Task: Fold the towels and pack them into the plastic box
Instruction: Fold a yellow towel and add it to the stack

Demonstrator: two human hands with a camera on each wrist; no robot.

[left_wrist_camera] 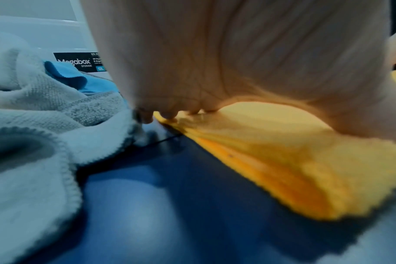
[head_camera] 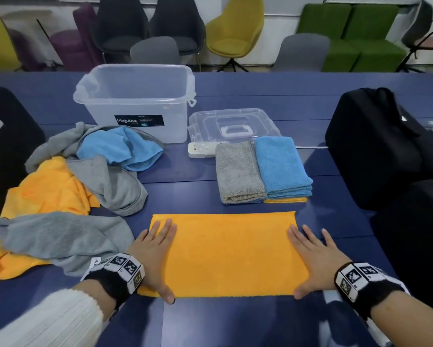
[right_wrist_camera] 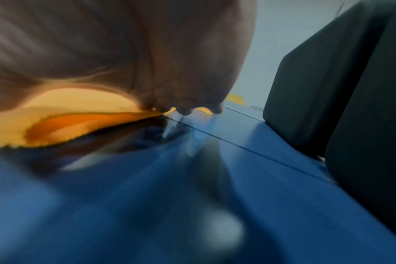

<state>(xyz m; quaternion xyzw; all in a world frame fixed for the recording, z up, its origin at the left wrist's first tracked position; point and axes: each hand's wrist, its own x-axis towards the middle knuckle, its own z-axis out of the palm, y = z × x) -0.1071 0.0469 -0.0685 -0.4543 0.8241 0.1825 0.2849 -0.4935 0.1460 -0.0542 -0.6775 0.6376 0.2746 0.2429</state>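
At the far left a dark object (head_camera: 7, 146) with a paper label is cut off by the frame edge. Beside it lies a loose heap of unfolded towels (head_camera: 67, 196), grey, orange and blue, overlapping so their count is unclear. Behind it stands the clear plastic box (head_camera: 140, 101), lid off. The left hand (head_camera: 155, 256) lies flat, fingers straight, on the left end of the folded orange towel (head_camera: 225, 254) on the blue table (head_camera: 210, 326). Farther back, the lid (head_camera: 233, 123) partly hides a white power strip (head_camera: 201, 149); a folded grey towel (head_camera: 238, 171) and a blue-over-orange stack (head_camera: 283, 169) sit before it. The right hand (head_camera: 315, 256) presses flat on the towel's right end, well apart from the left. A black bag (head_camera: 375, 146) runs out of view. Both wrist views are blurred.
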